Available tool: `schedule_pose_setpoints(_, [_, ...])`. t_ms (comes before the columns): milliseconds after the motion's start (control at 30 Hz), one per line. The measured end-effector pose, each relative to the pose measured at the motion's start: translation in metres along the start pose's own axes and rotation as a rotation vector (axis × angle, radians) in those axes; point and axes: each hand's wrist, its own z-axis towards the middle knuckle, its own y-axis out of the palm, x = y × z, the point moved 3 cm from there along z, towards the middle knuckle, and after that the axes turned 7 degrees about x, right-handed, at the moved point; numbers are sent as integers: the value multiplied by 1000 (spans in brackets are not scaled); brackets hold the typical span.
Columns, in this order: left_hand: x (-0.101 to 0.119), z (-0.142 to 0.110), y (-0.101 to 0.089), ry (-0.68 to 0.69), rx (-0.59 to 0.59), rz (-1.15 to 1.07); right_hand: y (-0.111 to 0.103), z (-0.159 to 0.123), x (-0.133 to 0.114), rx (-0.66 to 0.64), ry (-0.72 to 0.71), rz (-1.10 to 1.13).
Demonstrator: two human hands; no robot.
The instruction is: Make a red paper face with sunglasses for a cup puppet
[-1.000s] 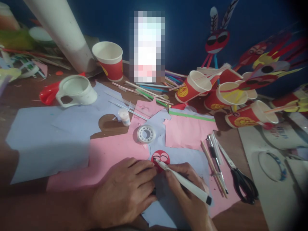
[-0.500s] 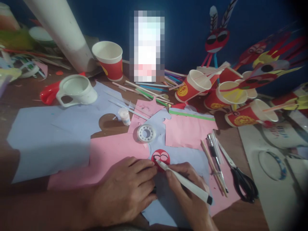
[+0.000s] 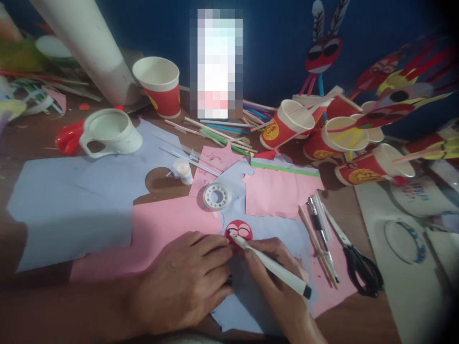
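In the head view, my right hand grips a white marker with a black end. Its tip touches the left side of a small red paper disc, which bears two pink shapes edged with black curved lines. My left hand lies at the disc's left edge, fingertips close to the marker tip. From under its curled fingers pokes a small black piece, mostly hidden. Beneath both hands are blue paper and pink paper. A tape roll sits just beyond the disc.
Scissors, a pen and thin sticks lie to the right. A white mug, a paper cup and a small white bottle stand left and behind. More cups holding paper figures stand back right, beside a blurred bright screen.
The marker tip has shifted slightly up and left on the red disc. My left hand stays in place. The whole view has moved a little.
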Motion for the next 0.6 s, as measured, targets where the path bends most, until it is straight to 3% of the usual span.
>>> schedule_pose_setpoints(600, [0,1,-1,3,-14,-18,-3,-7,5,3,49,8])
